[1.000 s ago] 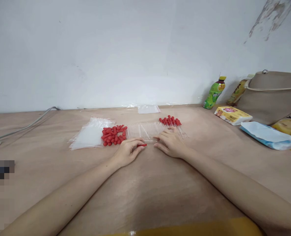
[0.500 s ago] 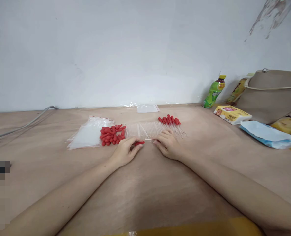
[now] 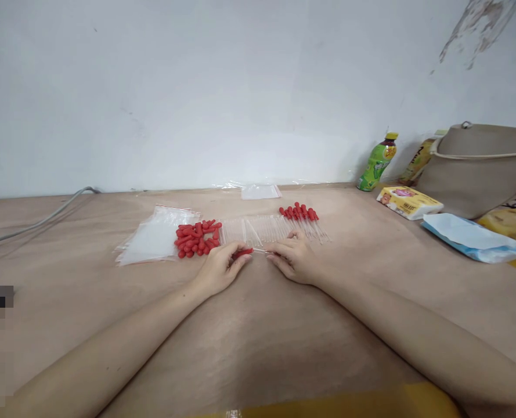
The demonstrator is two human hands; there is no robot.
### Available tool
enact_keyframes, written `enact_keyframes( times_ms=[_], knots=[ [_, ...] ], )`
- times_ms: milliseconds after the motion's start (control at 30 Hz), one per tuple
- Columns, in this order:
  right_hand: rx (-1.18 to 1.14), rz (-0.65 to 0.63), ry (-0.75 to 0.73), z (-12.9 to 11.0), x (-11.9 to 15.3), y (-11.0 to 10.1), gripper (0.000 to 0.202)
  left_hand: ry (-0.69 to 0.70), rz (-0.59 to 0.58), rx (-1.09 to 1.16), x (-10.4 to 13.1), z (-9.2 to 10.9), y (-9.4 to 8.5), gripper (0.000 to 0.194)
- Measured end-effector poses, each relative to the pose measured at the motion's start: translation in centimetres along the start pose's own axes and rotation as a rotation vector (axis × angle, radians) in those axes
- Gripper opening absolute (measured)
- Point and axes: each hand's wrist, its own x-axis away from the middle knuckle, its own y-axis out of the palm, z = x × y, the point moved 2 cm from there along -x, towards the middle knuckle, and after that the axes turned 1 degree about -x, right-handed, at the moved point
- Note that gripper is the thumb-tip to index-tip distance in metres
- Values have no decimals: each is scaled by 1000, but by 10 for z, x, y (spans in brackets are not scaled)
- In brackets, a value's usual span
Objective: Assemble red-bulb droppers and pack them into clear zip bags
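Observation:
My left hand [image 3: 223, 267] pinches a red rubber dropper bulb [image 3: 243, 253] between thumb and fingers, its open end facing right. A thin clear dropper tube [image 3: 260, 251] is gripped by the fingertips of my right hand [image 3: 296, 258]. The tube's left end meets the bulb's mouth; whether it sits inside, I cannot tell. Just left of my left hand lies a heap of loose red bulbs [image 3: 192, 239]. Behind both hands, clear tubes [image 3: 264, 228] lie side by side in a row. Several tubes with red bulbs fitted [image 3: 299, 212] lie beyond my right hand.
Clear zip bags [image 3: 151, 235] are stacked at left, and another small bag [image 3: 261, 192] lies near the wall. A grey cable [image 3: 51, 216] runs along the left. At right stand a green bottle [image 3: 377, 162], a tissue pack [image 3: 410, 203], a blue-white packet [image 3: 469, 237] and a beige bag [image 3: 471, 168].
The tube in my right hand has tilted slightly, its right end now lower. Both hands keep their grips. The whole view has shifted a little.

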Motion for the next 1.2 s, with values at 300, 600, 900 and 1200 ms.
enact_keyframes(
  times_ms=[300, 600, 900, 1200],
  knots=[
    [-99, -19, 3, 2, -1, 0, 22, 66, 32, 88, -1, -6, 2, 18],
    [-29, -25, -67, 7, -4, -3, 20, 166, -60, 28, -1, 1, 1, 16],
    [192, 111, -120, -3, -4, -1, 20, 247, 90, -101, -2, -4, 6, 14],
    [52, 193, -200, 0, -4, 3, 19, 272, 150, -45, -5, -8, 3, 15]
  ],
)
